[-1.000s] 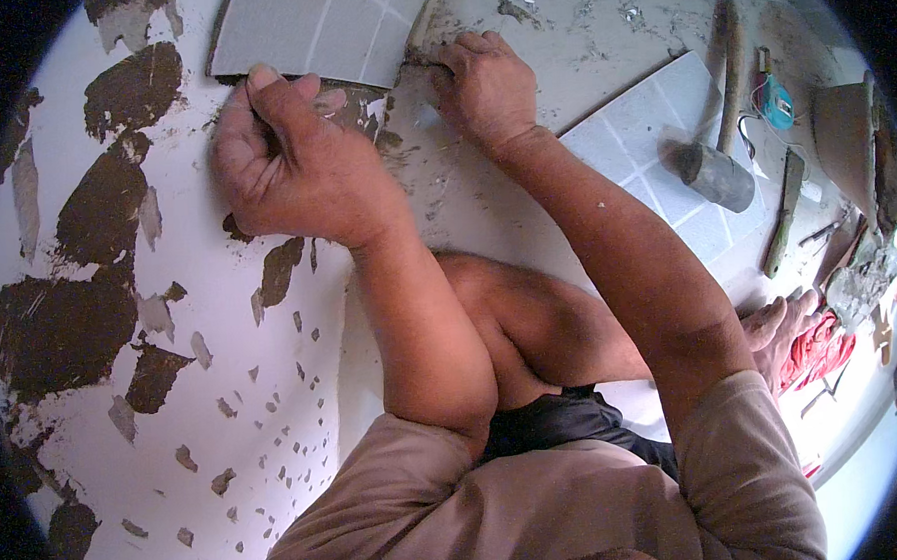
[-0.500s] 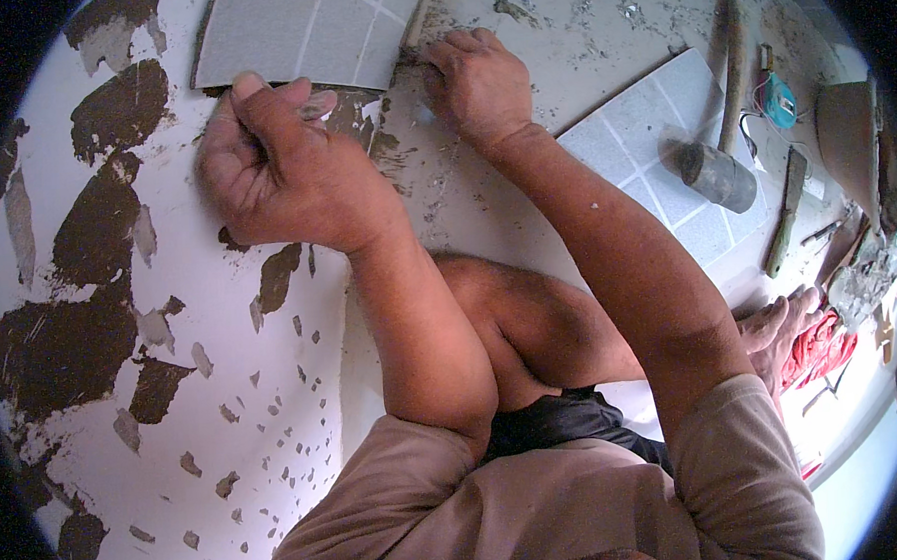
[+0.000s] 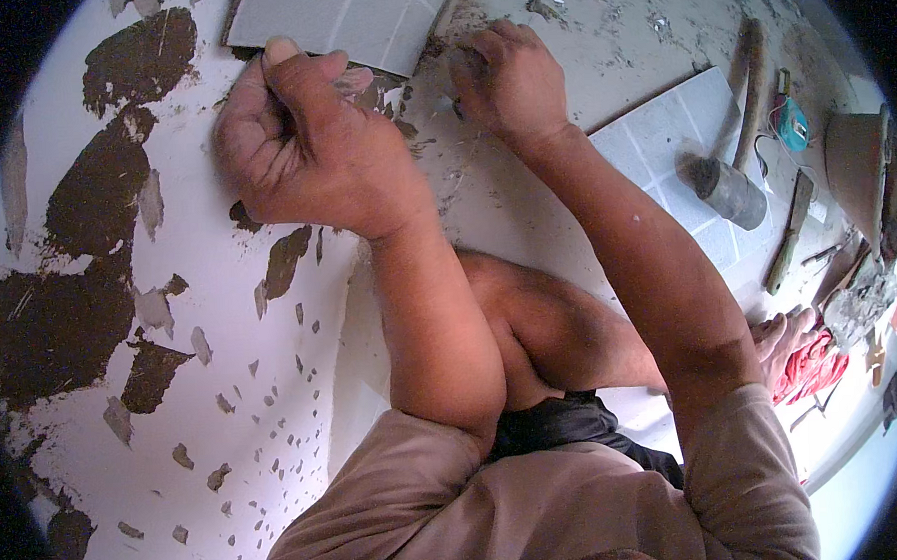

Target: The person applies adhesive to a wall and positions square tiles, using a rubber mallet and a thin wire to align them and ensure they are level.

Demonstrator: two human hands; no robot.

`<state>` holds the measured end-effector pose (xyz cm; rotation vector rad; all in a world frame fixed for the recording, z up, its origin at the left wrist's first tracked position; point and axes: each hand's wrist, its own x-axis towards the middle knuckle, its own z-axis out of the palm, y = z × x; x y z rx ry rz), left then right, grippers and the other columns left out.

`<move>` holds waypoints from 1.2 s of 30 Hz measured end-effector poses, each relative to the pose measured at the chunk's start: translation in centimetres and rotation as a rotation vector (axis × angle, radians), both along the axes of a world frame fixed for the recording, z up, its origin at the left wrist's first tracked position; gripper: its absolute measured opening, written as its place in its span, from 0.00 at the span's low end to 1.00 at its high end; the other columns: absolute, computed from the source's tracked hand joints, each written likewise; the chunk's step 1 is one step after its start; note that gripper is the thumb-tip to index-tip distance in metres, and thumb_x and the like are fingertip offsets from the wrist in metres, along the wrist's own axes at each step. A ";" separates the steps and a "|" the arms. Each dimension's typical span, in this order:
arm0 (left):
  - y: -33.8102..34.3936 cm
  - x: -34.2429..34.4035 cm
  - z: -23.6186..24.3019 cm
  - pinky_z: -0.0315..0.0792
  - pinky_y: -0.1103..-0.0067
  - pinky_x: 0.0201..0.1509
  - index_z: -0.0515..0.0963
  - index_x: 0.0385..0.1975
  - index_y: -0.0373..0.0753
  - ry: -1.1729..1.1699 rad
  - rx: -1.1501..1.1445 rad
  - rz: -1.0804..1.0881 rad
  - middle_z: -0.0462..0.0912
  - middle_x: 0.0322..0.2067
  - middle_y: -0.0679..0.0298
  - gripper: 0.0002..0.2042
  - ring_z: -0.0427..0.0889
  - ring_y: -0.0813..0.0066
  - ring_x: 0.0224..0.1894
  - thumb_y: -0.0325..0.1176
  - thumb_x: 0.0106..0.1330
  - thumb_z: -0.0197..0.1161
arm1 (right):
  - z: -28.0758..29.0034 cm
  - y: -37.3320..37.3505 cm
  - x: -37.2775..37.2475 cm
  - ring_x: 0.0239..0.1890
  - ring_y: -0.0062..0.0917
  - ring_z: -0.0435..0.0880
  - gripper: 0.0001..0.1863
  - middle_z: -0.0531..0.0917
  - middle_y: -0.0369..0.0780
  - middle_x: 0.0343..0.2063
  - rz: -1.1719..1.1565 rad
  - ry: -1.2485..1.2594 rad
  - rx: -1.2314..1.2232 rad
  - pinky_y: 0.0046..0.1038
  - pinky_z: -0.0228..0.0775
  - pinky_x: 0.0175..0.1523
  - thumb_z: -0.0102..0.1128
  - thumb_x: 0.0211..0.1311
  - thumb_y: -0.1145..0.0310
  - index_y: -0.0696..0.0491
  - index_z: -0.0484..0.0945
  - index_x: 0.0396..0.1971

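Observation:
A grey tile with pale grid lines stands against the white, mortar-patched surface at the top. My left hand is at its lower edge, palm toward me, with the fingers curled and the thumb tip at the edge. Whatever lies inside those fingers is hidden. Close to the tile's lower right corner, my right hand is closed with its knuckles up. A dark bit shows under its fingers, too unclear to name. Patches of dark mortar cover the white surface beside my left hand.
To the right, another grid-lined tile lies on the dusty floor, bearing a black-headed mallet. Beyond it are a teal reel-like tool, a flat long-handled tool, a bucket and red crumpled material. My bent leg is below my hands.
The whole view has shifted, so the tile and both hands sit further right and my left hand a little higher. Both hands keep nearly the same pose.

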<state>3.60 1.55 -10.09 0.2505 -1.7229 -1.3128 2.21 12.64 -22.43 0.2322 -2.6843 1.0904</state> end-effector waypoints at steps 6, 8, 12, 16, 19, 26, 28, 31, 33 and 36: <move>-0.1 0.0 -0.2 0.73 0.84 0.18 0.78 0.31 0.25 0.014 0.035 -0.017 0.82 0.18 0.57 0.09 0.77 0.78 0.14 0.27 0.68 0.64 | 0.8 -1.5 -1.8 0.49 0.40 0.80 0.15 0.82 0.41 0.43 0.033 -0.006 0.137 0.40 0.76 0.53 0.66 0.54 0.64 0.49 0.84 0.43; 0.1 0.0 -0.2 0.73 0.84 0.18 0.78 0.31 0.24 0.004 0.040 -0.009 0.82 0.18 0.57 0.09 0.77 0.78 0.14 0.27 0.68 0.64 | 0.3 -1.4 -2.0 0.50 0.40 0.80 0.15 0.82 0.41 0.44 0.061 0.009 0.175 0.40 0.76 0.53 0.66 0.55 0.64 0.49 0.84 0.43; 0.0 0.2 -0.3 0.75 0.81 0.20 0.78 0.34 0.22 -0.015 0.019 -0.021 0.84 0.21 0.51 0.10 0.80 0.70 0.17 0.27 0.66 0.63 | -0.8 -0.2 -2.0 0.49 0.43 0.80 0.13 0.82 0.44 0.43 0.022 0.005 0.178 0.41 0.75 0.53 0.64 0.57 0.65 0.51 0.84 0.42; 0.1 0.3 0.2 0.75 0.81 0.20 0.78 0.32 0.22 -0.047 -0.033 0.034 0.84 0.21 0.52 0.11 0.80 0.71 0.17 0.28 0.65 0.63 | 0.0 2.0 -0.6 0.44 0.48 0.81 0.11 0.83 0.50 0.38 0.009 -0.050 0.031 0.44 0.74 0.50 0.62 0.61 0.67 0.56 0.82 0.40; 0.4 0.4 0.4 0.76 0.80 0.21 0.78 0.31 0.22 -0.074 -0.102 0.052 0.83 0.20 0.52 0.12 0.79 0.71 0.16 0.29 0.66 0.63 | 0.3 3.2 0.3 0.41 0.51 0.82 0.10 0.83 0.51 0.37 -0.002 -0.070 0.007 0.44 0.74 0.49 0.63 0.61 0.68 0.58 0.81 0.38; 0.3 0.3 0.1 0.74 0.81 0.19 0.78 0.32 0.22 -0.028 0.064 -0.025 0.84 0.23 0.49 0.11 0.79 0.70 0.15 0.29 0.65 0.63 | 1.4 4.9 1.4 0.41 0.47 0.83 0.08 0.84 0.50 0.37 0.014 -0.057 0.022 0.41 0.76 0.48 0.63 0.61 0.70 0.57 0.83 0.38; 0.2 0.2 0.2 0.74 0.81 0.19 0.79 0.31 0.22 -0.042 0.082 -0.035 0.84 0.24 0.49 0.11 0.80 0.70 0.15 0.28 0.64 0.63 | 1.5 5.6 1.7 0.40 0.46 0.84 0.08 0.84 0.49 0.36 0.008 -0.052 0.003 0.39 0.76 0.47 0.63 0.60 0.71 0.57 0.84 0.37; -0.3 -0.2 -0.1 0.70 0.80 0.21 0.80 0.27 0.31 0.011 -0.244 0.134 0.81 0.17 0.60 0.09 0.75 0.77 0.16 0.29 0.69 0.63 | 2.3 6.0 2.6 0.39 0.44 0.85 0.08 0.84 0.48 0.35 -0.047 -0.125 -0.031 0.37 0.77 0.47 0.63 0.59 0.71 0.56 0.84 0.37; -0.4 -0.1 -0.3 0.68 0.84 0.21 0.80 0.28 0.33 0.021 -0.188 0.111 0.81 0.18 0.63 0.08 0.76 0.81 0.17 0.29 0.69 0.64 | 2.5 6.3 3.0 0.39 0.44 0.85 0.08 0.84 0.48 0.35 -0.098 -0.202 -0.041 0.37 0.77 0.47 0.63 0.58 0.71 0.56 0.84 0.37; -0.5 0.1 -0.1 0.67 0.85 0.20 0.79 0.28 0.33 0.004 -0.299 0.123 0.80 0.17 0.63 0.08 0.75 0.82 0.17 0.28 0.69 0.64 | 2.1 7.2 3.4 0.40 0.44 0.85 0.09 0.85 0.48 0.36 -0.126 -0.163 0.001 0.36 0.77 0.47 0.63 0.58 0.72 0.57 0.84 0.38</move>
